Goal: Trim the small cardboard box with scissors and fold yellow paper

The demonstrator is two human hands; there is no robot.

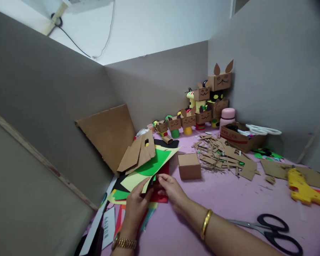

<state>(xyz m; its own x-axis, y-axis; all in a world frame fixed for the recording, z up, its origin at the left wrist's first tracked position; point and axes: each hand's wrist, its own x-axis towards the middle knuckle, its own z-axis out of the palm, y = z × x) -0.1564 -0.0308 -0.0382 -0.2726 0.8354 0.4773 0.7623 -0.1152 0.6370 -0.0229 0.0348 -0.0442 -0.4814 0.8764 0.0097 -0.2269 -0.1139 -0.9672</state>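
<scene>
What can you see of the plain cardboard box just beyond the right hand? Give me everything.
The small cardboard box is brown and block-shaped, with its lighter top and darker front showing. Both look flat, with no drawing visible. The top looks closed; the back and underside are hidden. It rests on the pinkish-purple tabletop, left of the cardboard scraps. The right hand is not touching it.

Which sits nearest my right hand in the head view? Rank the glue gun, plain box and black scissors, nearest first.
From the right hand:
1. Plain box, just beyond it, slightly right.
2. Black scissors, to the right, nearer the wearer.
3. Glue gun, far right.
</scene>
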